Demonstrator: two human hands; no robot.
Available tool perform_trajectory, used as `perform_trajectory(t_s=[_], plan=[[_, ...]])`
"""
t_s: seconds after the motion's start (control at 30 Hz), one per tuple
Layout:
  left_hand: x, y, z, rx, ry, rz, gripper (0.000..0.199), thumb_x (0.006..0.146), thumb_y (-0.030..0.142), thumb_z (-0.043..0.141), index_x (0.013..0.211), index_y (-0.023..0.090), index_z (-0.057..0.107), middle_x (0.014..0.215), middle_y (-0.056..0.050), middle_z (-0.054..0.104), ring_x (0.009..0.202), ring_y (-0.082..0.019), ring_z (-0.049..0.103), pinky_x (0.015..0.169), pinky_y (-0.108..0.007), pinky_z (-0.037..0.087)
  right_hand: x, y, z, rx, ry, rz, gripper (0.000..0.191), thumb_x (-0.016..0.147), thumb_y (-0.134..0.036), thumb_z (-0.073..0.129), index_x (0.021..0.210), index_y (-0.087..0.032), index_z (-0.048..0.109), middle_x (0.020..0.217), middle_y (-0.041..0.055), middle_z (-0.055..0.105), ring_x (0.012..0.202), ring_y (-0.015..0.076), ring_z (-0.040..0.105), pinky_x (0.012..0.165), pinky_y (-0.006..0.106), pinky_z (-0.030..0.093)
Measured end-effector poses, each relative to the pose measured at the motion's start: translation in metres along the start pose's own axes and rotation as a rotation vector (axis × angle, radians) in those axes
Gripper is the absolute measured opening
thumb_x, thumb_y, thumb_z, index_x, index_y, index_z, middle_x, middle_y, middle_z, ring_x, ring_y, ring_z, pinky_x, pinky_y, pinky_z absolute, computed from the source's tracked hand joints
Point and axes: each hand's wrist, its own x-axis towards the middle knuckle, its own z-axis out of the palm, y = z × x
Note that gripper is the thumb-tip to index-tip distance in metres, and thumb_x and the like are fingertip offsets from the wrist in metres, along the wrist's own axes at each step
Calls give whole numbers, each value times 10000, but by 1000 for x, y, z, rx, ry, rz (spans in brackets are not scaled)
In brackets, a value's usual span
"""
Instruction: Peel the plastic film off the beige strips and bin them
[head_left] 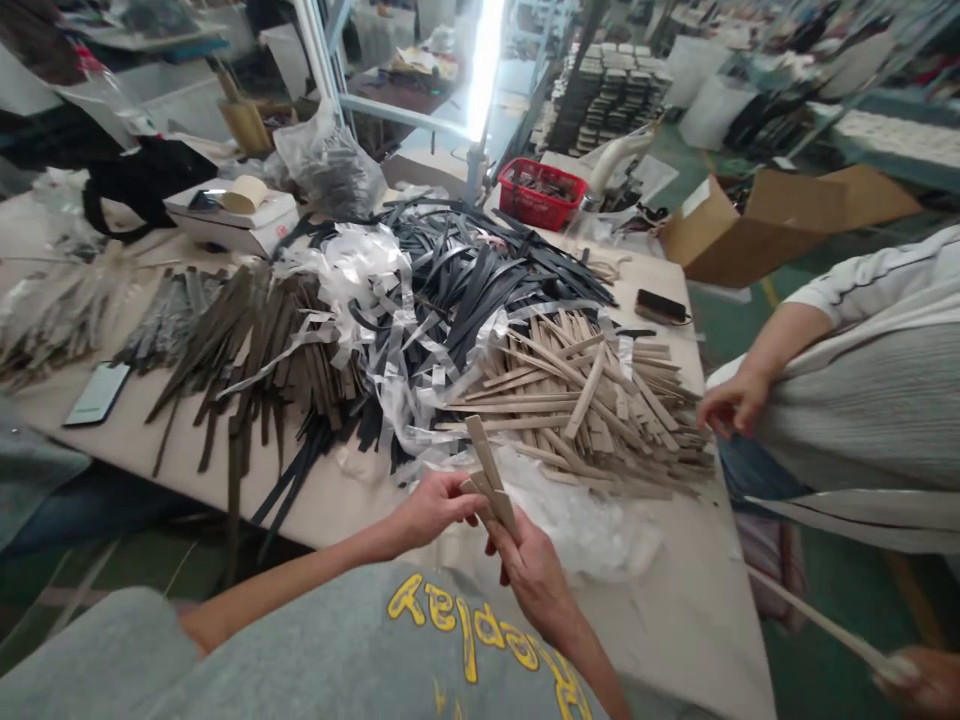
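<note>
Close to my body, my left hand (442, 508) pinches the left side of several short beige strips (491, 480). My right hand (529, 560) wraps round the lower part of the same strips, which fan out upward, one standing taller than the rest. Just beyond the hands lies a pile of loose beige strips (592, 400). White crumpled plastic (585, 510) lies on the table behind my right hand.
On the table (675, 620) are dark straps (465, 270), brown strips (240, 340), white ribbons (360, 270), a phone (97, 393), a black case (661, 306) and a red basket (541, 194). At the right stands a person (862, 400) holding a long strip.
</note>
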Motion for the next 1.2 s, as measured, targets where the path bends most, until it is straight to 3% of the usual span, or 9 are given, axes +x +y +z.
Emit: perform_trajectory(t_s=[0.2,0.3,0.43,0.6,0.77,0.9,1.07,1.13,1.2], plan=[[6,-4,-18,453,106,22,290,797,359,602,585,161,608,537,23,545,539,-103,458,540,-222,342,-11,27,4,59,0,47,402,887,-590,503,882,-193,567,656,-24,601,448,118,534,466,233,421],[20,-10,-25,551,63,45,347,857,394,536,627,155,639,577,7,606,556,-111,519,549,-210,382,-22,44,-3,112,15,98,445,834,-630,557,746,-194,559,562,-23,575,425,128,518,449,237,399],[67,-15,-37,766,112,39,377,926,376,438,766,150,693,679,-22,672,637,-138,599,614,-223,436,-45,58,-16,260,109,196,557,845,-707,483,752,-173,612,528,-7,553,425,129,491,432,237,365],[137,-15,-49,1011,207,16,122,786,291,669,848,197,718,884,-60,697,902,-212,610,802,-277,431,-72,78,-39,455,327,324,579,789,-717,576,798,-146,669,541,10,571,420,112,469,420,223,362],[164,-9,-40,1102,148,-9,143,776,295,678,866,192,719,913,-80,700,950,-237,609,851,-307,427,-78,91,-57,441,401,339,593,753,-736,607,739,-146,669,466,8,523,409,128,461,397,238,363],[132,15,-31,1050,96,-81,173,816,301,617,837,167,723,811,-70,705,819,-208,635,764,-299,458,-80,85,-65,430,528,309,585,740,-712,649,830,-135,684,605,34,613,461,131,500,455,257,420],[6,75,-34,404,-279,-88,491,824,616,520,1052,231,723,780,-47,720,696,-190,660,643,-291,502,-81,82,-73,394,589,382,588,725,-716,662,859,-144,677,630,34,633,475,144,513,440,266,419],[-40,87,-33,274,-392,-81,493,737,707,567,934,297,758,670,-34,695,664,-198,669,540,-263,478,-77,81,-76,363,594,414,604,704,-724,674,854,-139,675,634,37,639,476,145,520,429,262,417],[-64,85,-26,172,-494,-48,427,678,716,620,764,322,761,566,-33,651,620,-196,666,446,-248,428,-69,77,-77,342,587,423,609,689,-715,693,873,-134,679,642,33,647,478,140,525,432,255,427]])
